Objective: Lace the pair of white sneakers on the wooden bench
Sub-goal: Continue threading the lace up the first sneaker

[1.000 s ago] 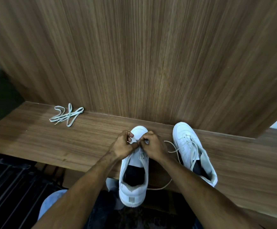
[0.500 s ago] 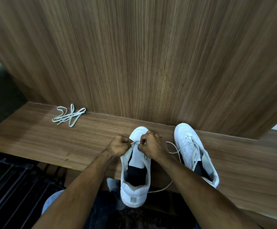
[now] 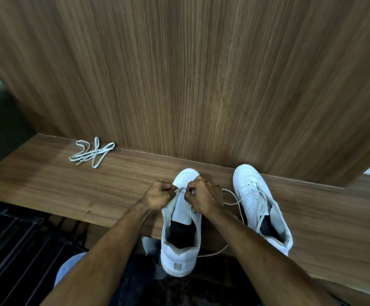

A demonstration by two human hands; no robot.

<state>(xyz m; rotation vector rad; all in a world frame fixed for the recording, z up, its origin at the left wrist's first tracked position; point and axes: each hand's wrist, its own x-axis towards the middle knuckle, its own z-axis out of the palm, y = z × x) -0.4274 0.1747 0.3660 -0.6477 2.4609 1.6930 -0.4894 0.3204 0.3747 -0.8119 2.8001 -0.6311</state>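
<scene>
Two white sneakers stand on the wooden bench (image 3: 73,191), toes toward the wall. The left sneaker (image 3: 180,246) hangs its heel over the bench's front edge. My left hand (image 3: 158,195) and my right hand (image 3: 203,195) are both fisted over its front eyelets, each pinching a white lace (image 3: 230,196) stretched between them. The lace trails right in a loop and runs back under my right forearm. The right sneaker (image 3: 259,199) carries a loosely threaded lace. A spare white lace (image 3: 92,152) lies bundled at the bench's far left.
A tall wood-grain wall panel (image 3: 190,80) rises straight behind the bench. Below the bench's front edge at left is a dark slatted rack (image 3: 14,250). My knees in blue and dark fabric show at the bottom.
My hands have drawn apart a little, the left sliding leftward off the sneaker's tongue, and the lace now shows stretched between them. The sneakers have stayed put.
</scene>
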